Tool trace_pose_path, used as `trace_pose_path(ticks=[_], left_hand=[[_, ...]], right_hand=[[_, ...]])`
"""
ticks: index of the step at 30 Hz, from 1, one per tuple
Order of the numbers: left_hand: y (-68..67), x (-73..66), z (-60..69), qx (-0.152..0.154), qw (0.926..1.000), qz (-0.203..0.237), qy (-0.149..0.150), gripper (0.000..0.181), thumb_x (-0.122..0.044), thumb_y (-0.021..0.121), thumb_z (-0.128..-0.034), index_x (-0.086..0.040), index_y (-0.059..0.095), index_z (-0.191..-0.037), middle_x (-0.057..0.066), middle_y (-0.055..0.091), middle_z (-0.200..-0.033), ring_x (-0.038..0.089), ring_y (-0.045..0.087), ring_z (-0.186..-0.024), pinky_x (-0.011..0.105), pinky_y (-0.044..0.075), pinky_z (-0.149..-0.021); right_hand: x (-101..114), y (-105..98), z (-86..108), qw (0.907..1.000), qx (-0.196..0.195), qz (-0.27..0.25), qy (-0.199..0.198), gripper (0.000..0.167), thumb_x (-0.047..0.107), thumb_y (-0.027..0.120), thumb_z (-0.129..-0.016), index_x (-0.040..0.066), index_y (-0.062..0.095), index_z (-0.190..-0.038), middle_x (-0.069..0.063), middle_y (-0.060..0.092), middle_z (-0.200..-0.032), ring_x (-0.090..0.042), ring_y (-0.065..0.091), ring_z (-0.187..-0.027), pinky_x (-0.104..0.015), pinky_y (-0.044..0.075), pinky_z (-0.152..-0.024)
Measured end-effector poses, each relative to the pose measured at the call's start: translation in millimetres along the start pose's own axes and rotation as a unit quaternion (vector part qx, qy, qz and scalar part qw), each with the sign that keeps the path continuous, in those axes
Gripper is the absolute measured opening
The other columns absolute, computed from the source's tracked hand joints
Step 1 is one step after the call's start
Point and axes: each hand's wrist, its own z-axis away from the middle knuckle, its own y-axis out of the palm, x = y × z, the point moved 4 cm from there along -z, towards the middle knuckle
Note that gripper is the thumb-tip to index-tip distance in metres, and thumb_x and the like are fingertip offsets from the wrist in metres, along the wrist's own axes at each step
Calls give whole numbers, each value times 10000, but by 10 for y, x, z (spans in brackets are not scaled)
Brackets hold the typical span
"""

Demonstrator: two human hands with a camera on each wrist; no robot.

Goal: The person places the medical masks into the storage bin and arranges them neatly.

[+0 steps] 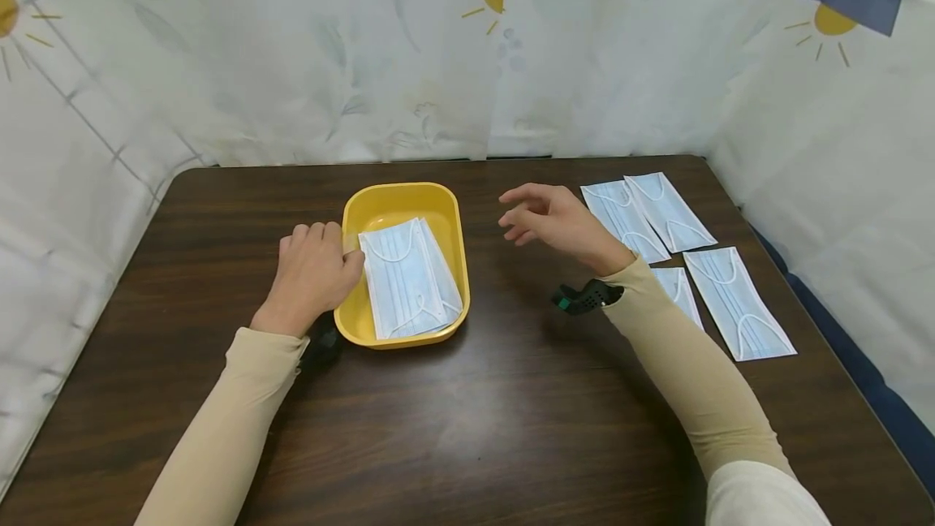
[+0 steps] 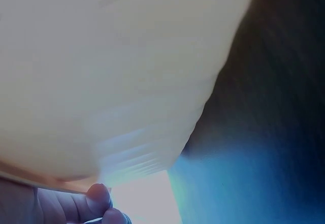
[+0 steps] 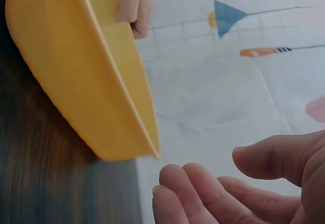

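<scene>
White sleeve (image 1: 756,497) lies nearest. I see left grip (image 1: 310,270) pinching the tray (image 1: 402,200) at its rim; masks (image 1: 398,286) lie inside. Right grip (image 1: 558,222) hangs empty, loosely parted.

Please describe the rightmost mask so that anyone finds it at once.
On the brown table, four blue masks lie right of the yellow tray. Take the rightmost mask in the head view: it shows whole; a sleeve partly hides its left neighbour.

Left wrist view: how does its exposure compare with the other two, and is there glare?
Left wrist: rounded yellow plastic tray washed out to cream, a blown-out white patch at the bottom, a blue cast lower right; head: soft glare on the dark brown wood-grain table; right wrist: the tray keeps its yellow.
</scene>
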Motion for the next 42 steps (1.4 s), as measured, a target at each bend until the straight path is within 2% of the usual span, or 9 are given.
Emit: trace_pose_path(ticks=[8,10,14,20,28,33,42], left_hand=[[-37,37,30,-83,9999,37,81,322,-244,407,-973,44,527,-893,190,497,-814,391,412,-840,481,321,-745],[-43,52,39,-92,9999,41,66,318,-242,409,-970,43,524,-884,187,493,-804,386,410,-829,479,320,-744],[-56,90,58,-102,9999,37,30,313,-238,405,-965,39,515,-869,184,485,-790,381,407,-821,479,321,-744],[-88,111,96,-147,9999,35,-7,306,-229,396,-959,33,510,-850,185,483,-785,385,408,-819,476,319,-739],[-94,122,117,-161,9999,57,-24,317,-233,392,-965,38,519,-861,185,488,-787,378,405,-816,467,311,-739],[-96,135,119,-158,9999,35,-15,321,-234,392,-965,41,519,-859,184,487,-780,374,404,-812,466,316,-737],[-106,144,125,-205,9998,1,15,306,-223,391,-954,34,507,-836,180,477,-763,371,402,-796,456,307,-721]], right_hand=[[-86,-150,58,9992,-342,-172,-73,333,184,606,-1023,107,605,-1348,-144,737,-1161,-379,724,-1046,-392,610,-896],[-113,-182,72,9989,-426,-186,-76,333,192,612,-1021,100,607,-1341,-143,738,-1157,-329,739,-1021,-380,610,-892],[-156,-230,94,9982,-544,-236,-107,339,201,615,-1020,92,606,-1341,-146,738,-1150,-311,745,-1021,-368,610,-892],[-182,-290,134,9963,-721,-424,-188,340,180,612,-1020,55,602,-1336,-82,749,-1079,-401,728,-1054,-350,617,-866],[-280,-418,197,9940,-1058,-270,-65,356,232,624,-1019,68,611,-1334,-5,762,-1052,-202,763,-952,-325,616,-861],[-336,-535,247,9904,-1300,-454,-135,357,214,632,-1007,50,620,-1324,-5,771,-1033,-254,774,-969,-303,620,-848],[-420,-727,321,9849,-1604,-642,-132,364,226,624,-1015,59,611,-1338,0,763,-1035,-154,777,-893,-254,615,-837]])
